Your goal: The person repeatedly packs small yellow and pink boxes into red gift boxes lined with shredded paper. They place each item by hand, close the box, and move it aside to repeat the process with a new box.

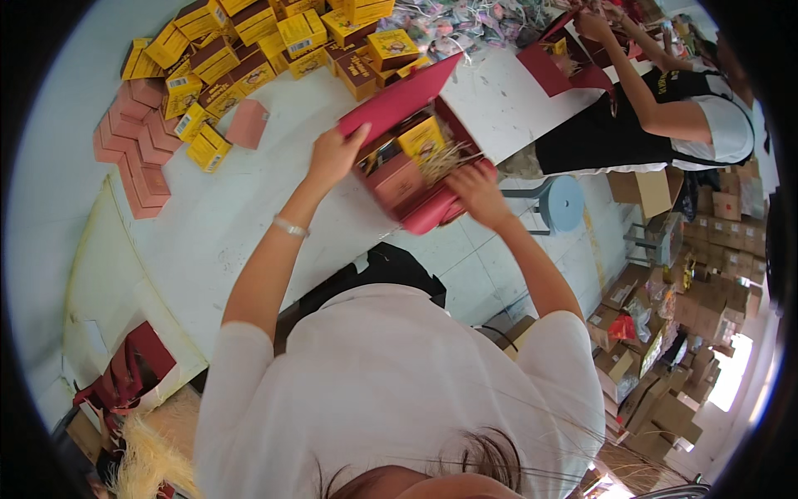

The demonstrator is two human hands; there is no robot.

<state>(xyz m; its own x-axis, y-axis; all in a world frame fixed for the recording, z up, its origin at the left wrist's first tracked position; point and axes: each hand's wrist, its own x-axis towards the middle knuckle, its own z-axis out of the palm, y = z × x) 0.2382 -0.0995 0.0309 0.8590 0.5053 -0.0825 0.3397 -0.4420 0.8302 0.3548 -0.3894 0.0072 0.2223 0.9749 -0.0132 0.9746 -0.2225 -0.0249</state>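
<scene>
A red gift box is tilted at the table's edge, its lid raised on the far side. My left hand grips the box at its left corner by the lid, thumb over the edge. On the near right side, my right hand holds the rim by the rolled red front flap. Inside lie a pink carton, a yellow carton and pale shredded filler. A dark, shiny item beside them is only partly visible.
Stacked yellow-and-brown cartons and pink cartons stand on the white table. Plastic-wrapped items are heaped at the back. A co-worker handles another red box. A blue stool stands right; cardboard boxes lie beyond.
</scene>
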